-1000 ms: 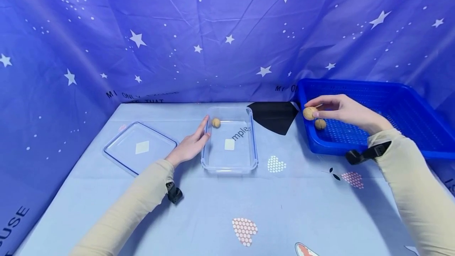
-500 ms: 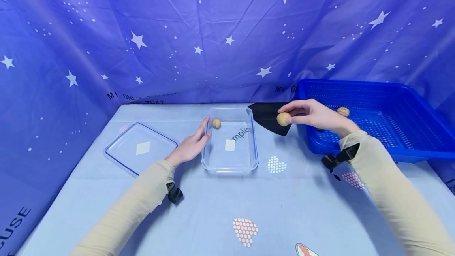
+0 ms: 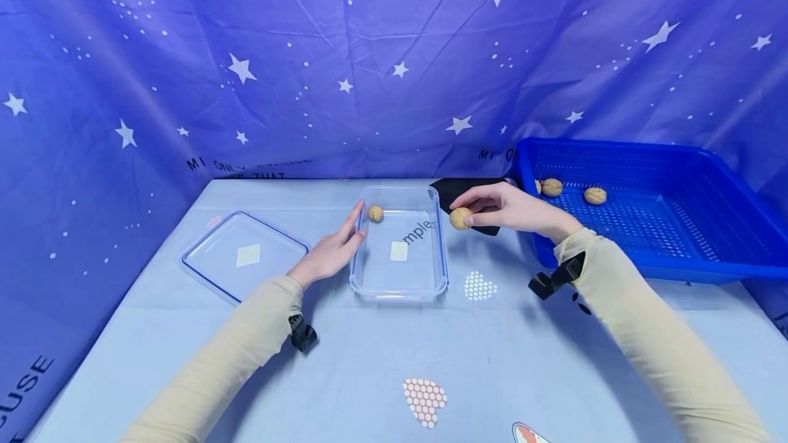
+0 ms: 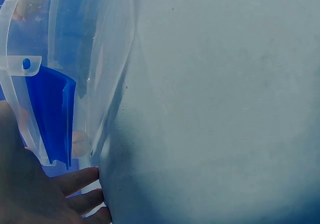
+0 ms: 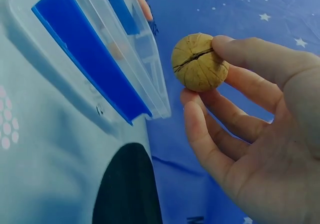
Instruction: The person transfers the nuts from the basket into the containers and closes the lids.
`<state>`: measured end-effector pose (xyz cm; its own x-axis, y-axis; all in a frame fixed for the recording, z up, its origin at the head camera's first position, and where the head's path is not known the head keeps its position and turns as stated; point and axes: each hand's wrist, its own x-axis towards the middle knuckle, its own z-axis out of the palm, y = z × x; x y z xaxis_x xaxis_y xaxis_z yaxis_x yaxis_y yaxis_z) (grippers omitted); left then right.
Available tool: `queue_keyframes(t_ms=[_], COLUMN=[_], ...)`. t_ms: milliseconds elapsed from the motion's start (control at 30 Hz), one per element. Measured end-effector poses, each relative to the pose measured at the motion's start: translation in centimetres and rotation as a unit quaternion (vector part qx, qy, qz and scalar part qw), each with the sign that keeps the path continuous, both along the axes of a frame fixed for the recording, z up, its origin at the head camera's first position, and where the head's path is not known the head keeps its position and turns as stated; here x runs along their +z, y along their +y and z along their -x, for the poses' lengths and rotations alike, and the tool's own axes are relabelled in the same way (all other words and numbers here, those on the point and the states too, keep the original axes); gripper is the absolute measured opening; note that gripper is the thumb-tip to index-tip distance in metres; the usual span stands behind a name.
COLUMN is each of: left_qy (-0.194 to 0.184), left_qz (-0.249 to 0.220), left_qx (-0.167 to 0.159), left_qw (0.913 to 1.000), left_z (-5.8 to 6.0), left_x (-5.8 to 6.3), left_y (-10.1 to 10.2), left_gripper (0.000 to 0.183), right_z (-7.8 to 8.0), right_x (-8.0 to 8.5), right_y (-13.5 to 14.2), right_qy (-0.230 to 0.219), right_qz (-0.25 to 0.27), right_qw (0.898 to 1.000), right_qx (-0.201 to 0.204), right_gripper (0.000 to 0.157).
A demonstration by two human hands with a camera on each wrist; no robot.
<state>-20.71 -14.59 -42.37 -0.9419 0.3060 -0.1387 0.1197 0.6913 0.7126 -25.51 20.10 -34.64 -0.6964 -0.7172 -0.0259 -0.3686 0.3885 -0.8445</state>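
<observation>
A walnut (image 5: 197, 61) is pinched between the thumb and fingertips of my right hand (image 3: 514, 210), just right of a clear plastic box (image 3: 398, 292). My left hand (image 3: 329, 251) rests against the box's left wall, its fingers fairly straight along the side. Inside the box, near its back left corner, lies one walnut (image 3: 375, 214). In the left wrist view, fingers (image 4: 82, 179) touch the box's outside close to a blue side flap (image 4: 52, 114).
Left of the box a clear lid (image 3: 212, 251) with a blue seal lies on the table (image 3: 345, 374). At the right stands a blue perforated basket (image 3: 708, 269). Several walnuts are in it, including one walnut (image 3: 595, 195) out in the open. A starry blue curtain (image 3: 308, 53) hangs behind.
My right hand has carried the walnut left, out of the blue basket and over to the clear box's right side. Walnuts in the basket came into view. My left hand stayed put.
</observation>
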Motion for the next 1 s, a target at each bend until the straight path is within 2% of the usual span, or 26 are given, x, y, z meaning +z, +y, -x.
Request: queue_keyframes(t_ms=[300, 633, 833, 1000], left_qy=[-0.001, -0.017, 0.000, 0.020], left_qz=[0.001, 0.007, 0.035, 0.059], left_qx=[-0.002, -0.013, -0.008, -0.004], left_qw=[1.0000, 0.9997, 0.9994, 0.9980], left_z=[0.1, 0.4, 1.0, 1.2], left_x=[0.3, 0.6, 1.0, 1.3], left_y=[0.0, -0.2, 0.0, 0.4], left_gripper=[0.063, 0.066, 0.063, 0.060], right_z=[0.0, -0.8, -1.3, -1.6], right_x=[-0.7, -2.3, -3.5, -3.8], right_y=[-2.9, -5.9, -6.8, -6.6], right_qy=[-0.005, 0.001, 0.031, 0.027], right_qz=[0.011, 0.014, -0.003, 0.004], right_qw=[0.999, 0.995, 0.993, 0.992], right_qx=[0.037, 0.104, 0.116, 0.125], right_gripper=[0.034, 0.031, 0.031, 0.028])
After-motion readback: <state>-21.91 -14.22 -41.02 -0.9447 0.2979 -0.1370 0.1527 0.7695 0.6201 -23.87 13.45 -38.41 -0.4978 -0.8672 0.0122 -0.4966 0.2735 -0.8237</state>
